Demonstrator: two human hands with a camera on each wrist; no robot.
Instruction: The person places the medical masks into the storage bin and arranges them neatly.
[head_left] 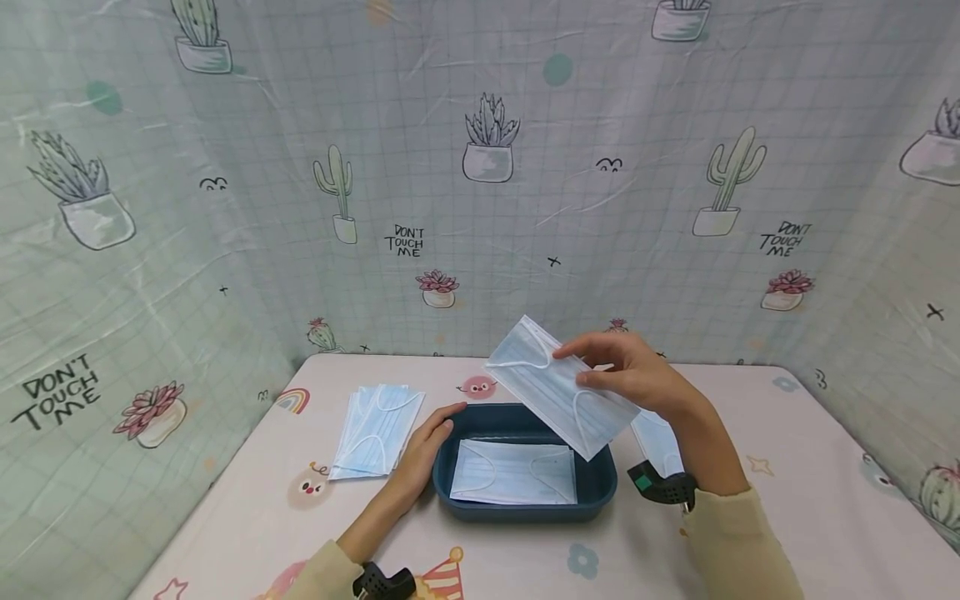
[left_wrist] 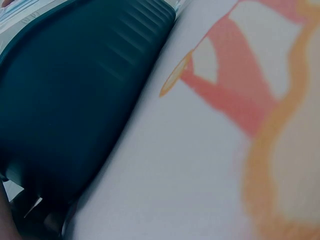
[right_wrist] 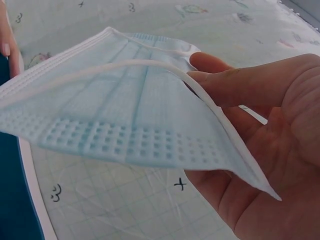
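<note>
In the head view, a dark blue rectangular container (head_left: 525, 514) stands on the table with light-blue face masks (head_left: 513, 473) lying flat inside. My left hand (head_left: 423, 450) holds the container's left end at the rim, near its far corner. Above the container's right side, my right hand (head_left: 630, 367) pinches a face mask (head_left: 558, 387) between thumb and fingers. The right wrist view shows this mask (right_wrist: 125, 105) tilted, its ear loops hanging loose and the thumb on its edge. Most of the left hand is hidden in the left wrist view.
Left of the container lies a fanned stack of masks (head_left: 378, 429). Another mask (head_left: 656, 442) lies on the table to the right, partly hidden behind the right forearm. A patterned cloth (head_left: 487, 217) hangs behind the table (head_left: 525, 562).
</note>
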